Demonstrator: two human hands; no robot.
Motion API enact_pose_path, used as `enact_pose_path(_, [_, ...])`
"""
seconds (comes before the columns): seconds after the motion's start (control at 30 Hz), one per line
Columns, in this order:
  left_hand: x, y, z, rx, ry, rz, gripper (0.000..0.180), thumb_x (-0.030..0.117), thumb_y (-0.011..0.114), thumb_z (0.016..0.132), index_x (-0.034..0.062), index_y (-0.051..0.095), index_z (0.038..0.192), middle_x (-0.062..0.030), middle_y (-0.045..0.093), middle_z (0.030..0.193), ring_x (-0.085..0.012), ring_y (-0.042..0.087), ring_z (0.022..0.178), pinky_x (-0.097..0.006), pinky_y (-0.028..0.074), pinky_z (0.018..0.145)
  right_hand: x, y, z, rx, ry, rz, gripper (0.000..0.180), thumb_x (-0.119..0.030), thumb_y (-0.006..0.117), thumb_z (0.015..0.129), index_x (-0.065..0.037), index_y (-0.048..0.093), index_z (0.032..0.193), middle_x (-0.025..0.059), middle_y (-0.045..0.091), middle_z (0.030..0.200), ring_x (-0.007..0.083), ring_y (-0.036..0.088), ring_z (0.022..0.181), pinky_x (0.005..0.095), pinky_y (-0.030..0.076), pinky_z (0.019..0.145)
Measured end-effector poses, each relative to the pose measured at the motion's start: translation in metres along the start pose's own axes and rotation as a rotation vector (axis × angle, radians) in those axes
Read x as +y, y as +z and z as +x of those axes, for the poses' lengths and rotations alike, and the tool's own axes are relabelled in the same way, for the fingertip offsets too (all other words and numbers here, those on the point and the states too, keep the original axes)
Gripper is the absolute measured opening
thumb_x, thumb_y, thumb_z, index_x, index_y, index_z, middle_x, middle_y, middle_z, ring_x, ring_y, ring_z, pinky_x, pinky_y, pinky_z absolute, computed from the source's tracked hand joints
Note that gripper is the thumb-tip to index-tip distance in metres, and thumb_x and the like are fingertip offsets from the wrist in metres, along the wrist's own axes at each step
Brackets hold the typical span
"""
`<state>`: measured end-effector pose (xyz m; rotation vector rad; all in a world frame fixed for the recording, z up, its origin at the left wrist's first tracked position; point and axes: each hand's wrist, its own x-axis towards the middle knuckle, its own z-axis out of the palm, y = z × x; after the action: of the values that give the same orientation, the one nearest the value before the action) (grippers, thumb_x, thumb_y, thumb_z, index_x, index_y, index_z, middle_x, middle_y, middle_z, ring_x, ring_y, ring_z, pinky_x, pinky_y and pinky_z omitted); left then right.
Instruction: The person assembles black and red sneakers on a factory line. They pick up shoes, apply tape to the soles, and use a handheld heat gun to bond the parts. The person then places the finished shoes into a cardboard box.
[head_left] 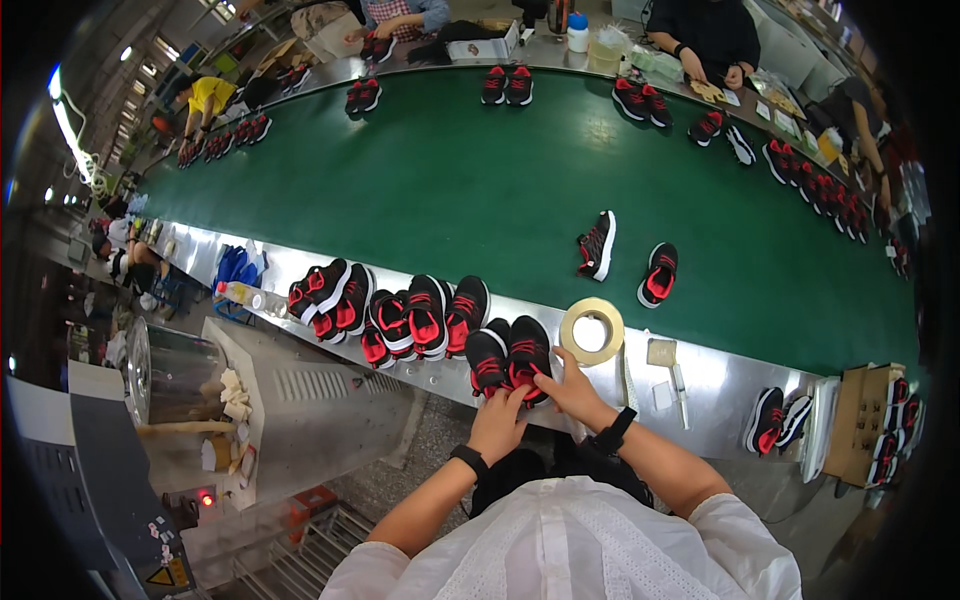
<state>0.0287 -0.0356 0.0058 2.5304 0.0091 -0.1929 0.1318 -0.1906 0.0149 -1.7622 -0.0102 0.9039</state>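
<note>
A pair of black sneakers with red laces and lining stands on the metal ledge in front of me, the left sneaker (487,355) beside the right sneaker (528,346). Both heels face my body. My left hand (497,428) has its fingers closed at the heels, mostly on the left sneaker. Against the right sneaker's heel and outer side, my right hand (578,390) grips with its thumb at the collar. A roll of tan tape (616,330) lies flat just beyond the right hand. Left of the pair, another black and red sneaker (467,312) stands among several like it.
A green conveyor belt (400,200) runs past the metal ledge (715,390), carrying scattered sneakers. Two loose sneakers, one on its side (598,245), lie near me. A cardboard box (858,425) stands at right, a machine (310,400) at lower left. Co-workers sit across the belt.
</note>
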Motion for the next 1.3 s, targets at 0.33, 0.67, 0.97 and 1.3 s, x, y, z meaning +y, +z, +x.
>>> enact_pose_path(0.33, [-0.015,-0.034,-0.016,0.258,-0.278,-1.134,0.059,0.014,0.075,0.074,-0.0011,0.046,0.123,-0.0087,0.057,0.114,-0.0159,0.055,0.101,-0.03,0.043,0.09,-0.018,-0.011,-0.022,-0.18,-0.143,0.14,0.051,-0.026,0.059,0.088,-0.001,0.04,0.128,0.0114,0.062,0.104,0.0079,0.05,0.053,0.0206,0.041,0.044])
enact_pose_path(0.67, [-0.004,-0.108,-0.225,0.908,-0.107,-2.219,0.058,0.034,0.057,0.089,0.012,0.036,0.138,-0.0026,0.041,0.139,-0.0195,0.047,0.119,-0.044,0.037,0.1,-0.004,0.073,-0.01,-0.515,-0.217,-0.247,0.025,-0.013,0.054,0.084,0.0,0.053,0.106,0.0032,0.055,0.072,0.0086,0.047,0.052,0.0231,0.038,0.046])
enact_pose_path(0.97, [0.07,-0.112,-0.515,1.929,-0.773,-0.659,0.06,0.019,0.059,0.089,0.0107,0.029,0.141,-0.0016,0.058,0.104,-0.0104,0.057,0.092,-0.024,0.048,0.074,0.011,0.186,0.032,-0.926,-0.257,-0.774,0.041,-0.025,0.059,0.085,0.003,0.043,0.111,0.01,0.057,0.084,0.0186,0.055,0.076,0.0306,0.045,0.066])
enact_pose_path(1.3, [0.019,-0.196,-0.806,1.601,-1.829,0.377,0.051,0.045,0.068,0.075,0.0119,0.056,0.112,-0.0152,0.062,0.101,-0.0312,0.06,0.094,-0.043,0.045,0.079,-0.034,0.307,-0.083,-1.083,-0.536,-0.998,0.073,-0.042,0.058,0.086,0.008,0.032,0.133,0.0137,0.06,0.108,0.0247,0.055,0.102,0.0326,0.041,0.091])
